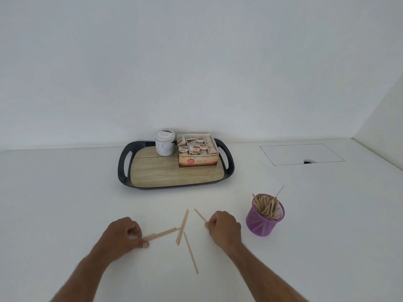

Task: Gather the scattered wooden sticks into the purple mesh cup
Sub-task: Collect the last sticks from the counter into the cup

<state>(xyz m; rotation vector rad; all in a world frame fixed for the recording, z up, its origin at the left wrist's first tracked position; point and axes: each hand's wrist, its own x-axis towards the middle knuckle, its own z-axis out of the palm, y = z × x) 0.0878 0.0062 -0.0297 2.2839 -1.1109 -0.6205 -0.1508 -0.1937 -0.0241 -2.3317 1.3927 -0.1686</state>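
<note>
The purple mesh cup (262,221) stands on the white table at the right, holding many wooden sticks (266,205). My left hand (125,235) pinches the near ends of a few sticks (162,233) that point right along the table. My right hand (224,225) grips one stick (200,215) that juts up and left from its fingers. Between the hands lie loose sticks: a pair (182,226) running nearly straight away from me and a single one (191,253) slanting toward me.
A black-rimmed tray (122,168) with a wood-pattern floor sits behind, carrying a white jar (165,142) and an open tea-bag box (197,152). A rectangular hatch outline (302,154) marks the table at the back right. White walls close the back and right.
</note>
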